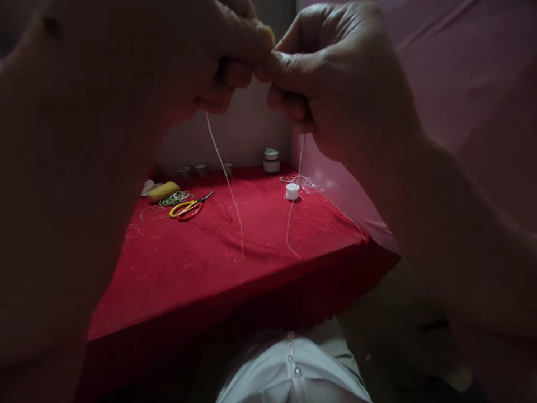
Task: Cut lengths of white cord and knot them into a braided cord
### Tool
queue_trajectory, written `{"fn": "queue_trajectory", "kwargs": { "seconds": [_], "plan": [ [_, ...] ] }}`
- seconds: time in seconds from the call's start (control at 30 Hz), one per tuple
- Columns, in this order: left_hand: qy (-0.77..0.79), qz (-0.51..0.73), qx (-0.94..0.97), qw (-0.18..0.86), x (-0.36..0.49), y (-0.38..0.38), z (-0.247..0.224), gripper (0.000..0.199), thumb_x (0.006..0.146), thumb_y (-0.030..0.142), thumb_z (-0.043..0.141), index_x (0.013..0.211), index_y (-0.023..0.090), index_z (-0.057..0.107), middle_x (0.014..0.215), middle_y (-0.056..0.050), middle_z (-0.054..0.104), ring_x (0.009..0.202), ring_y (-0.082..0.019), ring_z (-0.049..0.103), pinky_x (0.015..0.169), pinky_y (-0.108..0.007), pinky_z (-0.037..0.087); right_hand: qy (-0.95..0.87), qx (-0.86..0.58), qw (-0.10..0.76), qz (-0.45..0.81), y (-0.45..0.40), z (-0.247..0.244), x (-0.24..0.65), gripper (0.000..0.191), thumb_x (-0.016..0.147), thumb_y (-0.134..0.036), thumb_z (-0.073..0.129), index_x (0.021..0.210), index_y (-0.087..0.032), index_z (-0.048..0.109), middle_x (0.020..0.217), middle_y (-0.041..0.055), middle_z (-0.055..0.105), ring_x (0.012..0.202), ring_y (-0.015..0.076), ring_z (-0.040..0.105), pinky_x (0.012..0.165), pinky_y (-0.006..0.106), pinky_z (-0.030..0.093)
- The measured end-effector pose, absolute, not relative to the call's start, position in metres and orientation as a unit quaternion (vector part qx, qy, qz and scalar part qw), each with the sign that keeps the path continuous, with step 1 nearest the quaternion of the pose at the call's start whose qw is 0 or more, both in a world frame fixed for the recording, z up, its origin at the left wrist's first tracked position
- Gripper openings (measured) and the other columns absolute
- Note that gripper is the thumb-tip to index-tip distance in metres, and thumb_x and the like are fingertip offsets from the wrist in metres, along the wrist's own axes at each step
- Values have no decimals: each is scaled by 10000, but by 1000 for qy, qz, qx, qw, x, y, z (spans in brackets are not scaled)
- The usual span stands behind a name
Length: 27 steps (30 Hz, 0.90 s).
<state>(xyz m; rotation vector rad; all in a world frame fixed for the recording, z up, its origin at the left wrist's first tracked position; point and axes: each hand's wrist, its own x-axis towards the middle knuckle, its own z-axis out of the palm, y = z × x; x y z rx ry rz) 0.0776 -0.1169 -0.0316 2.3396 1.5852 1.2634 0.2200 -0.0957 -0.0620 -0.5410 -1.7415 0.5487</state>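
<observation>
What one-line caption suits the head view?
Left hand and right hand pinched together, pale thread hanging below each, over a red cloth with scissors.

From the head, the view faces forward and down past near hands (344, 67).

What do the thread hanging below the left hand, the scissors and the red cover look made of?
Thread: pale, curving fibre, matte; cotton or synthetic unclear.
Scissors: blades apparently metal, dark grey; coloured handles probably glossy plastic.
Red cover: fabric, by its creases; mottled, matte, perhaps velvety.
</observation>
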Motion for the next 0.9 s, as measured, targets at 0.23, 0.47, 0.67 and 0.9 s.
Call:
{"fn": "queue_trajectory", "kwargs": {
  "seconds": [0.23,0.47,0.67,0.9],
  "plan": [
    [479,434,763,24,83,-131,-48,303,727,249,498,816,-2,644,485,74,403,440,-46,538,447,-128,268,-764,-218,584,168,-77,-82,219,168,735,-175,547,580,-226,507,486,-47,442,502,90,375,392,227,281],
    [350,432,679,479,47,-92,-73,135,807,142,506,721,71,583,497,53,366,354,32,269,351,-82,243,-727,-235,545,346,-62,-99,211,152,716,-144,531,571,-182,515,448,-50,427,429,64,351,386,195,252],
    [292,507,549,597,37,-74,-109,173,771,73,463,827,59,626,524,44,378,371,17,191,344,-100,247,-663,-242,485,517,-40,-120,196,127,722,-139,552,603,-156,509,435,-57,449,343,34,282,327,177,194],
    [272,573,511,580,31,-53,-150,219,741,73,480,899,82,631,548,5,505,367,-13,299,366,-138,297,-698,-244,522,425,-14,-160,169,147,757,-215,517,644,-146,582,558,-15,537,481,64,413,447,193,323]
  ]
}}
